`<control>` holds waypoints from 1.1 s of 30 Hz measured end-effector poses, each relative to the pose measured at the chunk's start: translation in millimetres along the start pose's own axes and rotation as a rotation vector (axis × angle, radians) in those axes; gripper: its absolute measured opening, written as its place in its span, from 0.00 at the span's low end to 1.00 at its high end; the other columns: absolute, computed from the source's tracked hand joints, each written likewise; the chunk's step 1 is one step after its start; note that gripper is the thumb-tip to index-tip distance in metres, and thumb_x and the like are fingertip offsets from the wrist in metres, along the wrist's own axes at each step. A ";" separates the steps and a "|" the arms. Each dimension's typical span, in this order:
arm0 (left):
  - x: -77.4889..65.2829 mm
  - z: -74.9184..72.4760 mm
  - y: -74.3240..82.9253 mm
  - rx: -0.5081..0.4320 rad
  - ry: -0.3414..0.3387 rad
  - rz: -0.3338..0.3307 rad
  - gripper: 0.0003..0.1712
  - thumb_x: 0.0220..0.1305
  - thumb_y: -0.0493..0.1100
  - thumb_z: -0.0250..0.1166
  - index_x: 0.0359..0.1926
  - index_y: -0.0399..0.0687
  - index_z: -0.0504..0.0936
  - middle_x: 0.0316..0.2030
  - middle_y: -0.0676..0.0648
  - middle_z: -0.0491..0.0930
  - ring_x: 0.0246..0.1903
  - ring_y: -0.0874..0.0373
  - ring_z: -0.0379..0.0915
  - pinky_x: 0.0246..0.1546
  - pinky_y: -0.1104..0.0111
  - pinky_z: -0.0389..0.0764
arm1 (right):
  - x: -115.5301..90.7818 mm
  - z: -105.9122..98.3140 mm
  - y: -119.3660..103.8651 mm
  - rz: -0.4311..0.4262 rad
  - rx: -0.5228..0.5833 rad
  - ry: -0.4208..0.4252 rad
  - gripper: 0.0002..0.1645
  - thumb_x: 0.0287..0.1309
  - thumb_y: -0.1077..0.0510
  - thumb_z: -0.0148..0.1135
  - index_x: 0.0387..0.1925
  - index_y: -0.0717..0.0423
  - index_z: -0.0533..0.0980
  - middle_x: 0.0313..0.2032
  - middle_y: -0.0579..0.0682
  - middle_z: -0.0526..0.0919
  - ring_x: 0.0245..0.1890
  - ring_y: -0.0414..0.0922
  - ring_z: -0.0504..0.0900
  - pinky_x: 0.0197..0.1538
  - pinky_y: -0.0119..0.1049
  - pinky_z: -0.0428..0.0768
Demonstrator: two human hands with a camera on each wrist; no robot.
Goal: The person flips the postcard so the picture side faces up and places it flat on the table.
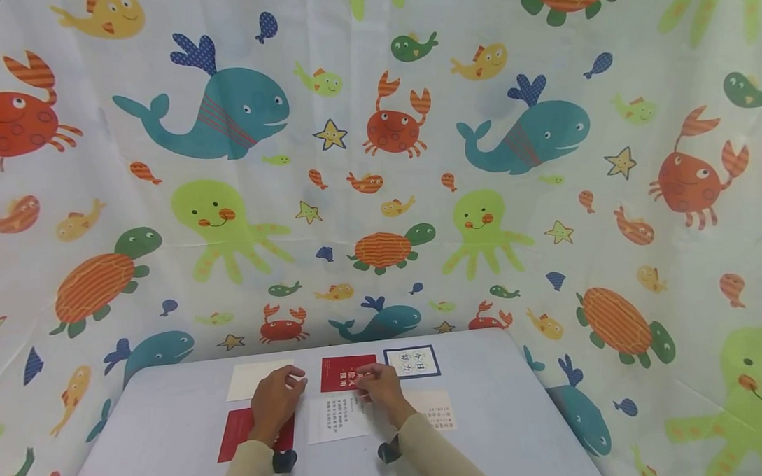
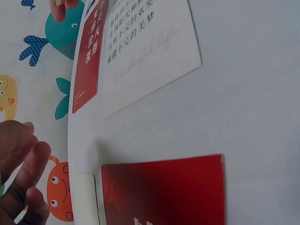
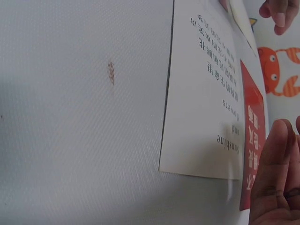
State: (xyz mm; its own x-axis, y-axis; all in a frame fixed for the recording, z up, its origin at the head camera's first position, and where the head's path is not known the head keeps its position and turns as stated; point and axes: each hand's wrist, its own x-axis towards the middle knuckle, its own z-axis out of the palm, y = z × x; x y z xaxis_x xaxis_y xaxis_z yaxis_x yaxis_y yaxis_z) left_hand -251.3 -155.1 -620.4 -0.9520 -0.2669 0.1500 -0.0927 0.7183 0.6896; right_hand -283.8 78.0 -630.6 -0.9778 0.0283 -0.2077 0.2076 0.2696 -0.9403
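Observation:
My left hand (image 1: 276, 403) is over the left-hand cards, between a cream card (image 1: 244, 380) and a red card (image 1: 235, 433). Its fingers are loosely bent, and the left wrist view shows nothing in that hand (image 2: 21, 176). At the right end of another red card (image 1: 335, 375) with white characters is my right hand (image 1: 383, 392). Below that card lies a white card (image 1: 337, 421) with printed lines, seen closely in the right wrist view. There the fingers of my right hand (image 3: 274, 176) look relaxed and hold nothing; whether they touch the red card (image 3: 253, 112) cannot be told.
A blue-bordered card (image 1: 390, 357) with round characters lies at the back right. In front of it, a cream printed card (image 1: 440, 404) is partly behind my right wrist. The cards lie on a white-covered table (image 1: 488, 416). Behind hangs a curtain (image 1: 324, 44) with sea animals.

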 end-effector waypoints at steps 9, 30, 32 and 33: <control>-0.4 -11.0 -6.8 0.024 -0.002 0.011 0.17 0.63 0.48 0.75 0.50 0.48 0.89 0.38 0.44 0.90 0.36 0.51 0.85 0.42 0.45 0.88 | 0.0 8.7 -1.2 0.006 -0.010 -0.006 0.15 0.63 0.56 0.75 0.51 0.49 0.87 0.38 0.48 0.87 0.32 0.44 0.90 0.36 0.33 0.88; 2.5 -34.2 -21.0 0.034 -0.007 -0.007 0.17 0.66 0.48 0.72 0.53 0.46 0.87 0.41 0.41 0.91 0.37 0.49 0.86 0.44 0.45 0.88 | -3.6 25.7 -9.1 -0.007 0.017 -0.037 0.13 0.63 0.56 0.75 0.48 0.47 0.86 0.36 0.47 0.88 0.32 0.45 0.90 0.36 0.33 0.88; 2.8 -36.9 -22.1 0.037 -0.013 -0.012 0.18 0.67 0.47 0.72 0.54 0.46 0.87 0.42 0.40 0.90 0.37 0.49 0.86 0.44 0.44 0.88 | -3.4 27.6 -10.3 -0.007 0.021 -0.041 0.13 0.63 0.55 0.75 0.49 0.47 0.86 0.36 0.46 0.88 0.33 0.45 0.90 0.37 0.33 0.88; 3.0 -38.3 -22.4 0.037 -0.016 -0.013 0.18 0.67 0.47 0.71 0.54 0.45 0.87 0.42 0.40 0.90 0.37 0.48 0.86 0.44 0.44 0.87 | -3.2 28.5 -11.1 -0.008 0.025 -0.044 0.14 0.63 0.55 0.75 0.50 0.47 0.86 0.37 0.46 0.88 0.33 0.45 0.90 0.38 0.33 0.88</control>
State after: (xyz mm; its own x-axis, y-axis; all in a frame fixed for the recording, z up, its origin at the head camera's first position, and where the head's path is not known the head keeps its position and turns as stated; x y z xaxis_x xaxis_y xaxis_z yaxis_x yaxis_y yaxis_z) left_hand -240.8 -196.6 -608.2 -0.9551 -0.2662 0.1302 -0.1151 0.7381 0.6649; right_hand -282.1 47.5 -627.2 -0.9772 -0.0164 -0.2118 0.2014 0.2458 -0.9482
